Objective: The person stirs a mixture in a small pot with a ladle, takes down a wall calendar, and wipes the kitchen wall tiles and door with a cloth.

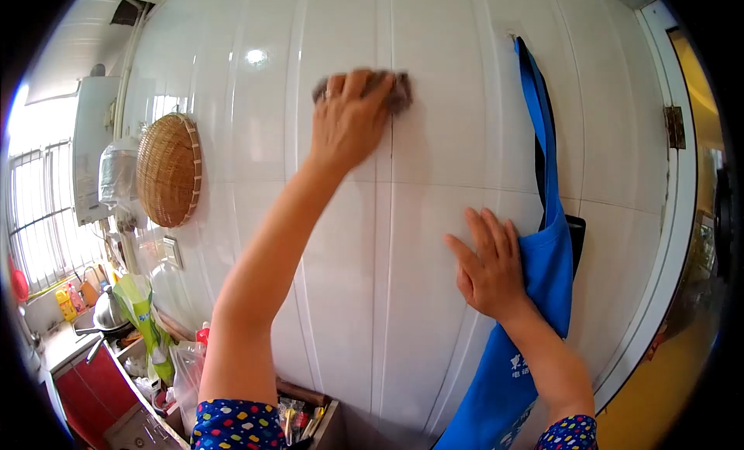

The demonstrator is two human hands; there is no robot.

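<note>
High on the white tiled wall (434, 132), my left hand (350, 121) presses a crumpled grey-brown cloth (400, 94) against the tiles. Its fingers are bent over the cloth, which pokes out on both sides. Lower and to the right, my right hand (491, 270) is held up at the wall, fingers stretched and thumb apart, with nothing in it. Just beside that hand hangs a blue apron (546, 272) from a hook; my right forearm crosses in front of it.
A woven basket (169, 171) hangs on the wall at left, near a white water heater (94, 148). Below are a drawer (329, 423) of small items, a plastic bag (188, 372) and a lidded pot (110, 310) on the counter. A door frame (659, 295) stands at right.
</note>
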